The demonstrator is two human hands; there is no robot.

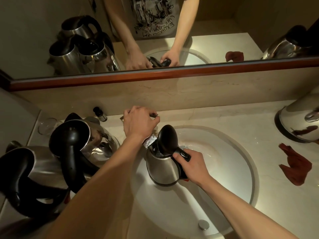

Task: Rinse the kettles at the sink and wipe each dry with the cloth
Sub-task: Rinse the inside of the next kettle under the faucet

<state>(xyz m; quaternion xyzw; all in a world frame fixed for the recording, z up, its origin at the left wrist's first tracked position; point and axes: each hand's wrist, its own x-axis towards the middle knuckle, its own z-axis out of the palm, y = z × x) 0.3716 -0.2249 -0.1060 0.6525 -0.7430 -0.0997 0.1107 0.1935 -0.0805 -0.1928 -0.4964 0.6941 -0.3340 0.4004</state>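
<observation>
Standing in the white sink [241,178] at the centre of the frame, a steel kettle [162,169] has its black lid [168,139] flipped up, and water glints inside its open mouth. The tap spout [149,140] reaches to the kettle's rim from the upper left. The right hand [193,164] wraps its fingers around the black handle on the kettle's right side, thumb lying along the top near the switch. The left hand [139,123] sits above and left of the kettle, fingers curled over the tap lever [153,115] at the back of the basin, apart from the kettle itself.

At the left of the frame two more steel kettles stand close together on the counter [215,116]: one [96,144] just beside the sink, another [34,178] at the lower left edge. What they hold cannot be told. A fourth kettle [300,123] stands at the right edge. The dark red cloth [295,168] lies crumpled on the counter right of the basin, well apart from both hands. A clear glass [47,125] and a small dark-capped bottle [100,114] sit at the left rear. The mirror [51,31] above repeats the scene.
</observation>
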